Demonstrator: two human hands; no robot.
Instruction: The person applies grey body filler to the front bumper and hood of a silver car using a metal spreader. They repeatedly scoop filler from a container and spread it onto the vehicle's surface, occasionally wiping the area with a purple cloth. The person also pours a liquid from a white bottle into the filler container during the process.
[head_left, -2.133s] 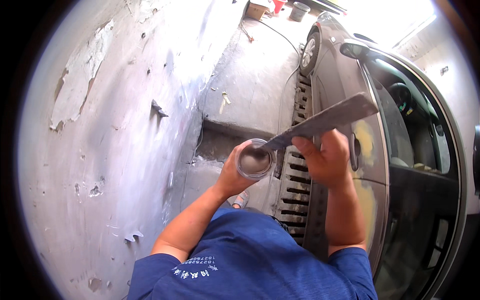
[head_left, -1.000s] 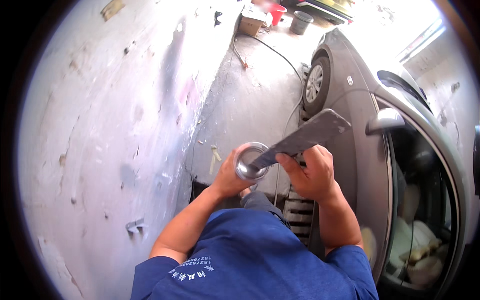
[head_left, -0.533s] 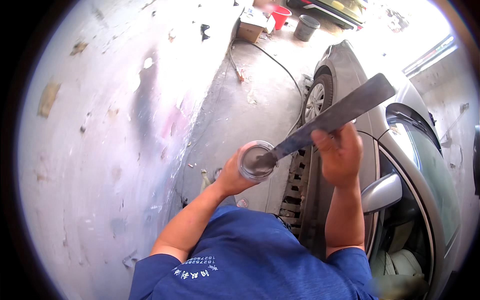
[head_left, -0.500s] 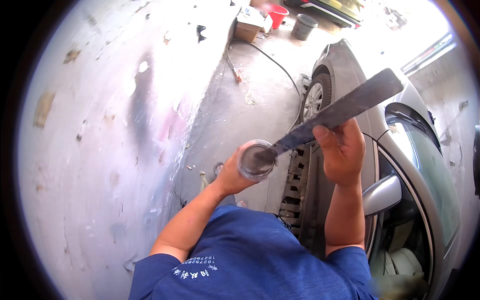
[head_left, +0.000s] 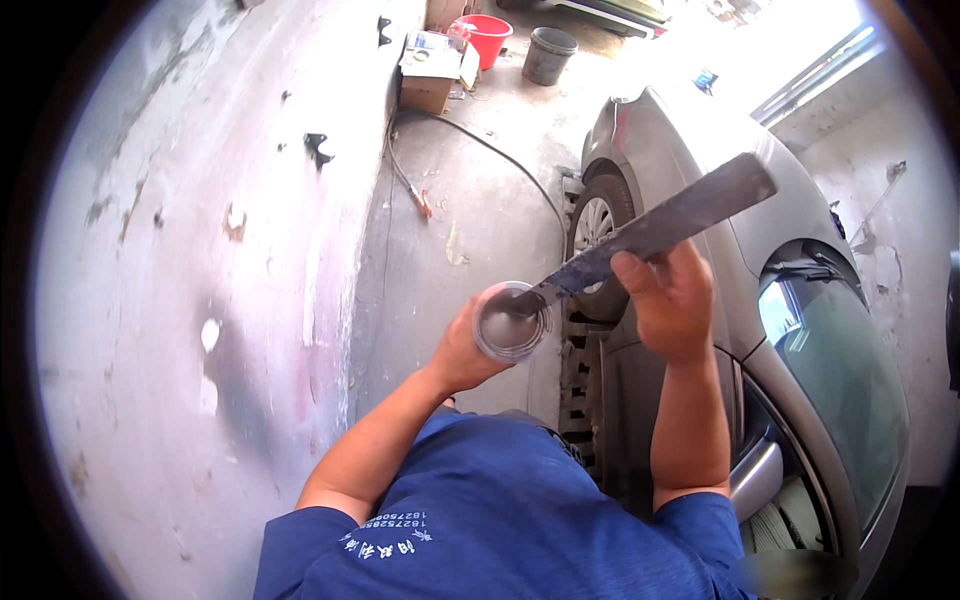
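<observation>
My left hand (head_left: 460, 347) is wrapped round a clear plastic cup (head_left: 516, 354) held in front of my belly. Grey-brown liquid that looks like paint (head_left: 503, 328) lies in the cup. Between the thumb and fingers of my right hand (head_left: 672, 305) is a long, flat, dark stirring stick (head_left: 690, 210). It slants down to the left, its narrow end dipping into the cup at the far side of the opening. The wide end points up and to the right, past my hand.
A grey-brown car (head_left: 690, 160) stands close on my right, its mirror (head_left: 757, 475) near my right elbow. A stained white wall (head_left: 270, 270) runs along my left. Ahead are a hose (head_left: 500, 143), a cardboard box (head_left: 427, 95), a red bucket (head_left: 487, 45) and a dark bucket (head_left: 550, 57).
The stick's lower end has shifted left and farther from me inside the cup, and my right hand has moved slightly left. The view has turned, so the car and floor things appear farther left.
</observation>
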